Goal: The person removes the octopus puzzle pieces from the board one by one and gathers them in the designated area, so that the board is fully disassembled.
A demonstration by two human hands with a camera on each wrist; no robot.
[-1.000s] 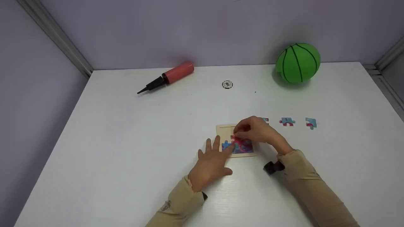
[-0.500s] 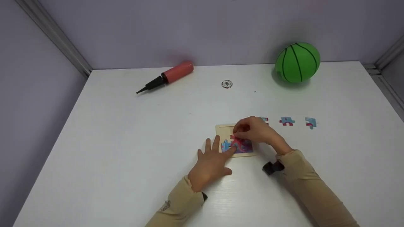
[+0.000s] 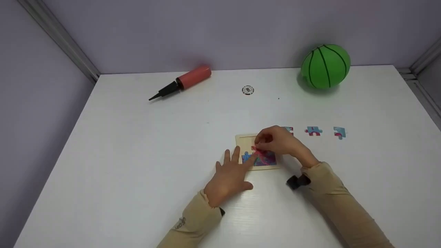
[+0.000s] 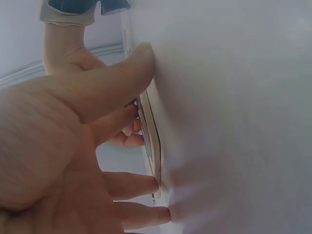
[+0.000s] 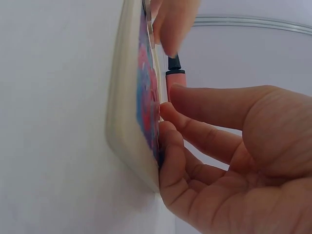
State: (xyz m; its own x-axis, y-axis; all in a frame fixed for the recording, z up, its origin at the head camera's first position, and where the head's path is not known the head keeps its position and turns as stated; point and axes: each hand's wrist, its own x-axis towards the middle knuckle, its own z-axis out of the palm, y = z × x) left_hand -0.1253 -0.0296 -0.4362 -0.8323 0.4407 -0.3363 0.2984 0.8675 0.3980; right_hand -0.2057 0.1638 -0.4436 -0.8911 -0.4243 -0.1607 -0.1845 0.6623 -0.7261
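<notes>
At left, a pump [image 3: 180, 82] lies diagonally on the smooth white table [image 3: 120, 155]: a glossy red cylinder joined to a black, stepped nozzle that tapers to a point. To its right, nearer the viewer, a beige fabric sleeve [image 3: 198, 213], printed with dark lettering, covers the left forearm.

The left hand [image 3: 229, 177] is spread, palm down, fingers extended. Its index finger rests on the puzzle; the middle fingertip sits at the left border of the tray [image 3: 245, 140]. This tray is a flat, pale, wood-like square with a raised border and rounded corners. Behind it lies a round, thin chip [image 3: 248, 90] with a patterned rim. Assembled pieces [image 3: 267, 160] in blue, purple and pink fill the tray's near part.

The right hand [image 3: 279, 141] has bent fingers, tips down at the pieces, just beside the left index finger. Whether it clamps a piece cannot be told. Further right, three flat interlocking pieces [image 3: 313, 131], light blue with red, form a row; the hand partly covers the first. Behind them sits a green ball [image 3: 325, 67] with black grooves.
</notes>
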